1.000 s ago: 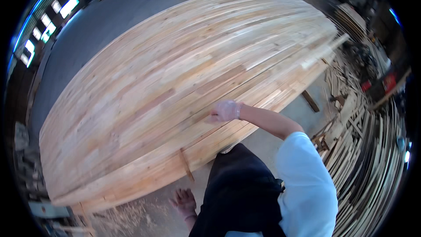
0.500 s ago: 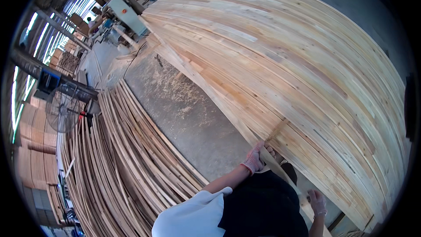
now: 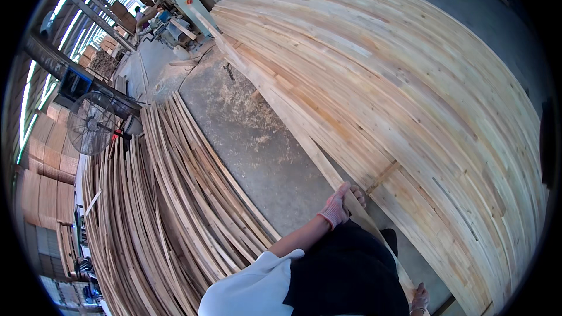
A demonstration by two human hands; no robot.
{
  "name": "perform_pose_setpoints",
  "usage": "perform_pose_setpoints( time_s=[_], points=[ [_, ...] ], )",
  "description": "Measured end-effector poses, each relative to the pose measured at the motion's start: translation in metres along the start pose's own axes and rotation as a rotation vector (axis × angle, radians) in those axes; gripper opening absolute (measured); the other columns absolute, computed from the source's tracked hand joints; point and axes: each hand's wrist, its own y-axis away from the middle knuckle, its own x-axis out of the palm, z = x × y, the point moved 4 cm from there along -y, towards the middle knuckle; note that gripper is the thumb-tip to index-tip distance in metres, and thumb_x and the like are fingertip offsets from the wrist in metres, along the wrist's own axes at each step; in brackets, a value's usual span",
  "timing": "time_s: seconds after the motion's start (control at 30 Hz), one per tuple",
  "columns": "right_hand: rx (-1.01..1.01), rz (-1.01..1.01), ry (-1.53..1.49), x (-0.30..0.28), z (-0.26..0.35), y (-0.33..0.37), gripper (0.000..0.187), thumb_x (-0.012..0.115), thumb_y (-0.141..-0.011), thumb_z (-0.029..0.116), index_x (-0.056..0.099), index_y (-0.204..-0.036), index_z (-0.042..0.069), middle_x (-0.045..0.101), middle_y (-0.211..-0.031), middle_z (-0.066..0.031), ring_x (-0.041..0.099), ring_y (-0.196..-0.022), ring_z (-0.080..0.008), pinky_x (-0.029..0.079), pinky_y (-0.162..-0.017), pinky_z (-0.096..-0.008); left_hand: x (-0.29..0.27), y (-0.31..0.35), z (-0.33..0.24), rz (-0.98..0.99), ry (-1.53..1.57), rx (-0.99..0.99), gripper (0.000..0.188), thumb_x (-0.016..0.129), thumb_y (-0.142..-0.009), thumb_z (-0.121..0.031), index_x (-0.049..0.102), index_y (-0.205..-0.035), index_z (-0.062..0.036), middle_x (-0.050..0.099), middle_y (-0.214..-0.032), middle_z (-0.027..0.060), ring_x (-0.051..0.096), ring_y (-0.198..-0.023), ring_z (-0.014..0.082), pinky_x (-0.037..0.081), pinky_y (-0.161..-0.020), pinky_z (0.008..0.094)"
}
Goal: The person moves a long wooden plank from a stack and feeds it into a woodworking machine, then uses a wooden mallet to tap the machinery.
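A long pale wooden strip (image 3: 324, 165) runs from the far left, beside the stack of wood, down past my body. Around its middle part my gloved left hand (image 3: 338, 203) is closed, thumb on the near side and fingertips curling over the far side. Low in the view, my gloved right hand (image 3: 419, 299) is closed at the strip's edge near its close end; part of that hand is cut off by the arm and the frame. To the right lies a broad layer of side-by-side wooden strips (image 3: 374, 82), a gap of floor separating it from the near part of the held strip.
On the left, many loose wooden strips (image 3: 181, 193) lie in a long pile. A standing fan (image 3: 92, 123) is behind them. Sawdust covers part of the concrete floor (image 3: 246, 169). A pale machine cabinet (image 3: 190, 6) stands at the back; a person (image 3: 139, 16) is far off.
The held strip has swung outward, away from the wood layer, widening the gap. My right hand has moved down and closer to the strip's edge. The view has shifted slightly.
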Motion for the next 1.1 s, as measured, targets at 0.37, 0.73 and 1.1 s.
perform_pose_setpoints(
  time_s=[0.37, 0.73, 1.1],
  points=[
    [-0.074, 0.041, 0.02, -0.048, 0.052, -0.013, 0.068, 0.042, -0.093, 0.061, 0.071, -0.085, 0.001, 0.067, -0.082, -0.0231, 0.065, -0.084, -0.0375, 0.048, -0.079, -0.0455, -0.032, -0.01, 0.009, -0.089, 0.03, 0.202, 0.04, 0.059, -0.09, -0.045, 0.06, -0.094, -0.0053, 0.062, -0.086, 0.0129, 0.059, -0.083, 0.033, 0.049, -0.085, 0.0512],
    [-0.574, 0.313, 0.047, -0.013, 0.229, -0.032, 0.059, 0.039, -0.093, 0.057, 0.069, -0.099, 0.006, 0.068, -0.095, -0.021, 0.064, -0.096, -0.0376, 0.047, -0.087, -0.0441, -0.049, -0.011, 0.115, 0.061, -0.3, -0.007, 0.04, 0.06, -0.093, -0.037, 0.057, -0.119, -0.0073, 0.062, -0.115, 0.0089, 0.058, -0.106, 0.0269, 0.046, -0.094, 0.0467],
    [-0.896, 0.405, -0.174, -0.073, 0.284, 0.015, 0.046, 0.051, -0.092, 0.046, 0.061, -0.124, 0.015, 0.066, -0.113, -0.0175, 0.061, -0.107, -0.0348, 0.047, -0.092, -0.0409, -0.046, 0.033, 0.248, -0.009, -0.399, -0.287, 0.05, 0.066, -0.089, -0.041, 0.058, -0.122, -0.0039, 0.06, -0.124, 0.0126, 0.055, -0.118, 0.0254, 0.041, -0.104, 0.0389]
  ],
)
